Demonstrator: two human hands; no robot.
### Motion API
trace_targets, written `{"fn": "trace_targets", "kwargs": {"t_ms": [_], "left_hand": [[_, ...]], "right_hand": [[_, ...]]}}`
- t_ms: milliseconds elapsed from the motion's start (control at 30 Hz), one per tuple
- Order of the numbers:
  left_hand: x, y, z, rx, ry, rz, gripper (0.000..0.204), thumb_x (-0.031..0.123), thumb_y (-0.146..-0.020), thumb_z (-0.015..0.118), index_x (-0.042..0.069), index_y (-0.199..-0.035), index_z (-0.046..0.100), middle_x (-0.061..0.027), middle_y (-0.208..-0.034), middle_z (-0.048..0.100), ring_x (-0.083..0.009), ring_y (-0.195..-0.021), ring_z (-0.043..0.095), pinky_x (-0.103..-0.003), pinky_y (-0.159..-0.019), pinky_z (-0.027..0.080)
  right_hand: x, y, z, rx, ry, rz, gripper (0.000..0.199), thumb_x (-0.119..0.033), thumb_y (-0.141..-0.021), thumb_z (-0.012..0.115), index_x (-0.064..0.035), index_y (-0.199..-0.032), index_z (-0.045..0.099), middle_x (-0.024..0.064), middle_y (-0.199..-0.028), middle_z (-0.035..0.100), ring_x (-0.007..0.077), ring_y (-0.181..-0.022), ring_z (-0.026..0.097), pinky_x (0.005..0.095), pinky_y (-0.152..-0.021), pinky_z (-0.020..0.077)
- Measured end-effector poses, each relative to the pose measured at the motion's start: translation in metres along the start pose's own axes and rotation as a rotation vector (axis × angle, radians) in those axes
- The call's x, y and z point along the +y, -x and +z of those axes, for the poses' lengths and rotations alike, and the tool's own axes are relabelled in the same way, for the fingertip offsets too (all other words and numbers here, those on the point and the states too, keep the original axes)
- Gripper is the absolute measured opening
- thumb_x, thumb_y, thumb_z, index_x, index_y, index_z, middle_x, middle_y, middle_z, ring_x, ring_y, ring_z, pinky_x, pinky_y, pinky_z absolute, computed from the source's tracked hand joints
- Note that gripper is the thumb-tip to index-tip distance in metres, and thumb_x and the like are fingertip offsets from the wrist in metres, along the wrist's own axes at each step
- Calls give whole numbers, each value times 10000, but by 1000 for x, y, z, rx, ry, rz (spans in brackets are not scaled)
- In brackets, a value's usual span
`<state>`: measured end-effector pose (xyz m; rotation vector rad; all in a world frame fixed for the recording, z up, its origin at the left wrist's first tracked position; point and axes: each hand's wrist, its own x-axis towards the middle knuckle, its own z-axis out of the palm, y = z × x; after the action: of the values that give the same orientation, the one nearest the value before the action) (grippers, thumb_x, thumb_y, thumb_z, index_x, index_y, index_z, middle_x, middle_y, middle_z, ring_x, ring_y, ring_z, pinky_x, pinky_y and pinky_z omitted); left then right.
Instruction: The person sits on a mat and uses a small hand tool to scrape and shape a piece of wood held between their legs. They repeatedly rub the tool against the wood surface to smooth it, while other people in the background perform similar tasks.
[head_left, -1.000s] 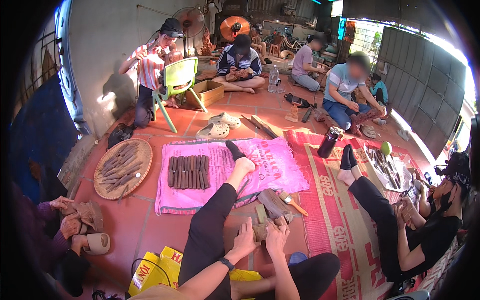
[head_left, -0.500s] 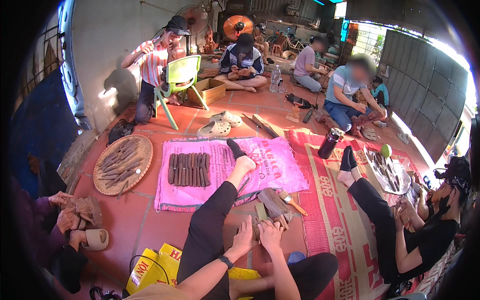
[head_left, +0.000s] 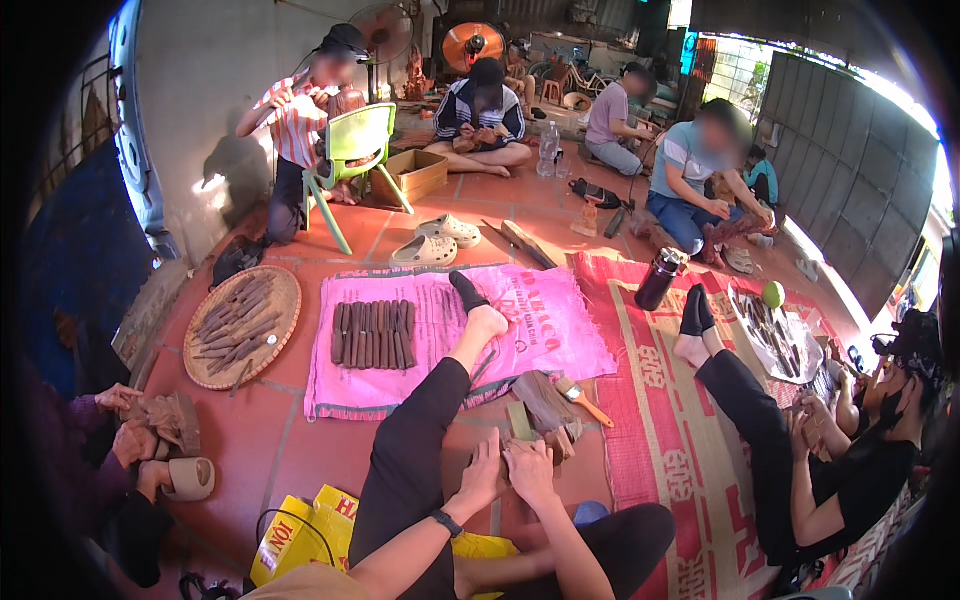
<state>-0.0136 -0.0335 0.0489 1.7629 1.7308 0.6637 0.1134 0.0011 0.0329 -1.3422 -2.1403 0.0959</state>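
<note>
My left hand and my right hand are close together low in front of me, between my legs. Both are closed around a small brown piece of wood, which the fingers mostly hide. Just beyond the hands stands a greenish block. Brown wood pieces are heaped beside it, along with a brush with an orange handle. Farther off, dark carved sticks lie side by side in a row on a pink sack.
A round woven tray of brown sticks is at the left. By my left thigh lies a yellow bag. A red patterned mat spreads rightward, with a dark flask on it. Several people sit working around me.
My hands have shifted slightly left and closer together, still around the wood. The whole view has tilted a little.
</note>
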Motion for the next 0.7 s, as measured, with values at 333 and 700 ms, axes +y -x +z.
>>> {"fn": "trace_targets", "kwargs": {"t_ms": [333,700], "left_hand": [[-6,1,0,51,-7,42,1150,201,-693,842,8,-1529,77,-247,-1320,427,-457,-1250,445,-521,-940,502],[-7,-3,4,31,-35,-46,1081,193,-738,792,-2,-1529,82,-251,-1322,423,-453,-1262,436,-519,-950,498]], "right_hand": [[-5,-9,-3,-82,-34,41,184,-278,-891,644,-123,-829,720,31,-918,713,283,-927,553,448,-819,350],[-5,-6,-2,-52,-50,-47,172,-259,-876,658,-107,-880,737,46,-917,733,305,-1095,559,486,-949,327]]}}
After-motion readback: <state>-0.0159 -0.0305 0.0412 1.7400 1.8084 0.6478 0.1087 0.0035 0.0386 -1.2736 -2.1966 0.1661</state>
